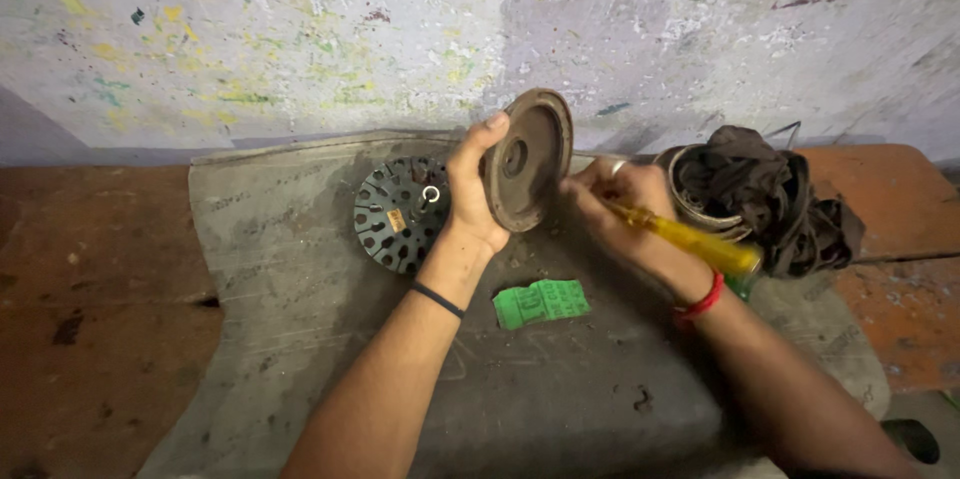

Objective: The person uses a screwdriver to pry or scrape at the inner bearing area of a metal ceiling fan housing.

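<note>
My left hand (472, 189) holds a round, rusty brown metal cover (528, 159) upright on its edge, thumb over the top rim. My right hand (615, 204) grips a screwdriver with a yellow handle (690, 242), its tip pointing toward the cover's inner face and hidden behind my fingers. A black slotted motor core (398, 215) with a small metal ring at its centre lies flat on the grey mat, just left of my left wrist. A black band is on my left wrist, a red one on my right.
A grey mat (300, 319) covers a reddish floor in front of a paint-spattered wall. A green paper packet (541, 302) lies between my forearms. At the right a round metal housing (690, 204) holds a dark brown rag (775, 194).
</note>
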